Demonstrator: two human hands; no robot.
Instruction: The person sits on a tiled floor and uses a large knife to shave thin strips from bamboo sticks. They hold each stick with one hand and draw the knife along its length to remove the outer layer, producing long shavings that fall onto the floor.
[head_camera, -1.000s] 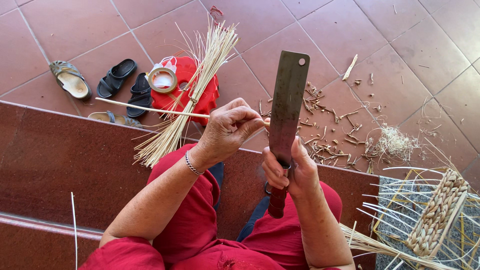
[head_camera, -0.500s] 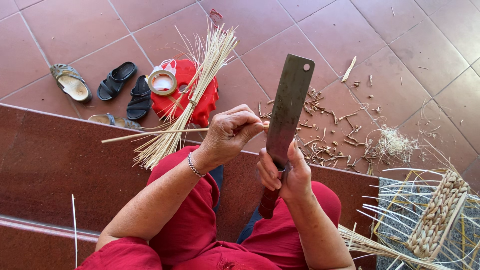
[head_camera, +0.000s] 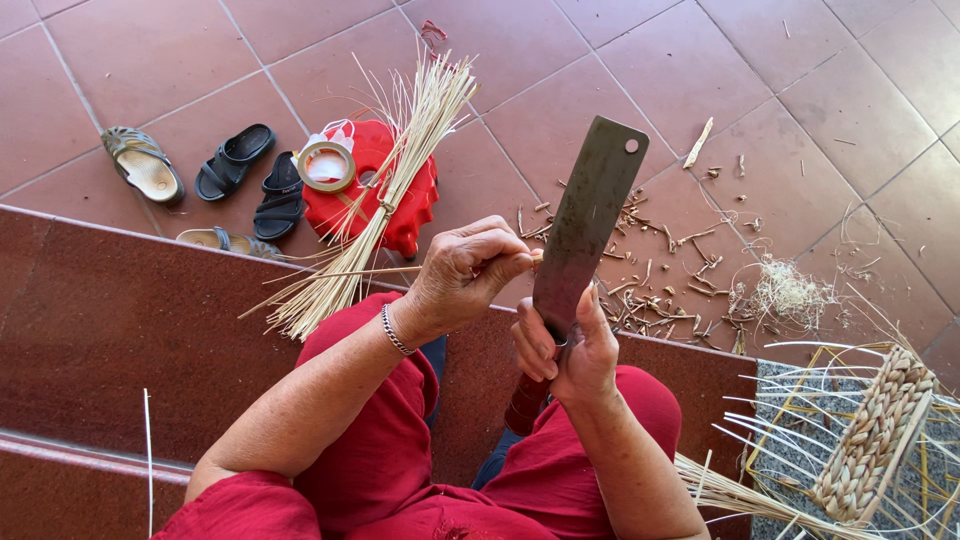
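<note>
Right hand (head_camera: 565, 345) wrapped tight round the handle of a big knife (head_camera: 585, 225), thumb up on the flat of the blade. Blade standing up and leaning a bit to the right, with a small hole near the top. Left hand (head_camera: 465, 275) closed, fingers pinching a thin stick (head_camera: 350, 272). Stick lying flat, running off to the left, its near end right at the knife edge. Silver bracelet (head_camera: 396, 333) on the left wrist. Red clothes over both knees.

Down on the tiled floor (head_camera: 800, 90), a red stool (head_camera: 385, 195) with a roll of tape (head_camera: 326, 165) on it. Bundle of pale sticks (head_camera: 385, 190) leaning across the stool, tied in the middle, fanned out at both ends. Sandals (head_camera: 235, 160) just left of the stool, one more pale sandal (head_camera: 143, 165) further left. Small wood chips (head_camera: 670, 270) scattered to the right of the knife, and a little heap of pale shavings (head_camera: 785, 295) past them. Half-woven basket (head_camera: 870, 435) in the bottom right corner, thin strips poking out all round it.
</note>
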